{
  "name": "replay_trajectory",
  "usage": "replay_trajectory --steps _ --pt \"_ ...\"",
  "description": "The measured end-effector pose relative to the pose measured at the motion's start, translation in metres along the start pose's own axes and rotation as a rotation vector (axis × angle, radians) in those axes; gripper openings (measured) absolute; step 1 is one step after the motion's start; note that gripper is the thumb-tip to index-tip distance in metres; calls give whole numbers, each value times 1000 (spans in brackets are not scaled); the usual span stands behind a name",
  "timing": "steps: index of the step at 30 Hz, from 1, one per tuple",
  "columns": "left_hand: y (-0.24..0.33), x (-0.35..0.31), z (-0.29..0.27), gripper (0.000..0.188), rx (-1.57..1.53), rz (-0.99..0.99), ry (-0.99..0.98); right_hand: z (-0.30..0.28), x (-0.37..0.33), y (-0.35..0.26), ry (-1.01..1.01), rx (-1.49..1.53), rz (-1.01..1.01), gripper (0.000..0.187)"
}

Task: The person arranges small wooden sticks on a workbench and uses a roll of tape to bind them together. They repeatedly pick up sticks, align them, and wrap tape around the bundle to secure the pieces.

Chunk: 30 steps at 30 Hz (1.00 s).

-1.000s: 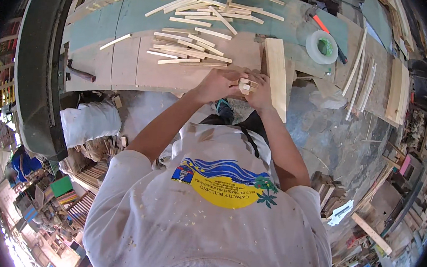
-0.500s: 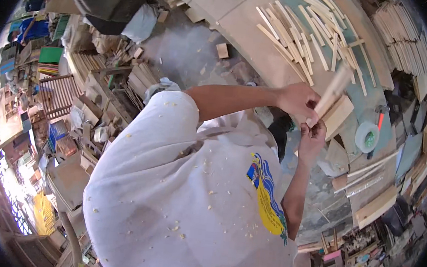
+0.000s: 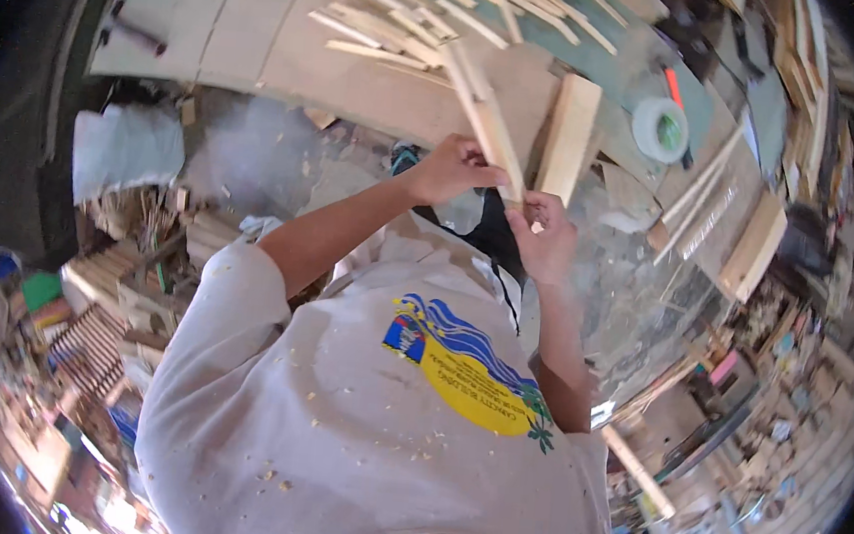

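Both my hands grip the near end of a pale wooden strip [image 3: 490, 124], whose far end points up and left over the worktable [image 3: 264, 43]. It looks as if a second, thinner strip lies along it. My left hand [image 3: 455, 172] is closed on its left side, thumb along the wood. At the near tip, my right hand [image 3: 544, 238] pinches it with bent fingers. Just right of the held strip, a thicker wooden block [image 3: 570, 133] rests near the table's edge. Beyond the hands, several loose strips [image 3: 386, 28] lie in a spread pile.
A roll of clear tape [image 3: 659, 130] sits right of the block, by a tool with a red-orange handle [image 3: 673, 86]. Thin sticks [image 3: 698, 198] and a board [image 3: 755, 248] lie farther right. Left of my arm are a pale plastic bag [image 3: 127, 158] and wood scraps on the floor.
The view has turned, so the table now spans the top. The held strip has swung from leaning up-right to up-left in the picture. Both hands stay on it.
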<state>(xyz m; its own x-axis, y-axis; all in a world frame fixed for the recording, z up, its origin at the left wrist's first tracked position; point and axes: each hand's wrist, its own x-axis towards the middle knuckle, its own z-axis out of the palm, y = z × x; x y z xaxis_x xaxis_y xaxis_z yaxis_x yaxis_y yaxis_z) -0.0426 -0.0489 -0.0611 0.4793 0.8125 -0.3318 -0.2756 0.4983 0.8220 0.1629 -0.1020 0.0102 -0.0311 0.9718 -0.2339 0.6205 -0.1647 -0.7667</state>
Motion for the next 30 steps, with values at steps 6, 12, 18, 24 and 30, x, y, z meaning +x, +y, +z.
replay_trajectory --steps 6,12,18,24,30 --pt "19 11 36 39 721 -126 -337 -54 20 52 49 -413 -176 31" --pt "32 55 83 27 1336 544 -142 -86 79 118 -32 -527 -494 27" --pt "2 119 76 28 1506 761 -225 -96 107 114 -201 -593 -551 19" --pt "-11 133 75 18 1516 786 -258 -91 109 133 -110 -456 -632 17" --pt "-11 132 81 16 1539 763 -234 -112 120 118 71 -384 -525 36"
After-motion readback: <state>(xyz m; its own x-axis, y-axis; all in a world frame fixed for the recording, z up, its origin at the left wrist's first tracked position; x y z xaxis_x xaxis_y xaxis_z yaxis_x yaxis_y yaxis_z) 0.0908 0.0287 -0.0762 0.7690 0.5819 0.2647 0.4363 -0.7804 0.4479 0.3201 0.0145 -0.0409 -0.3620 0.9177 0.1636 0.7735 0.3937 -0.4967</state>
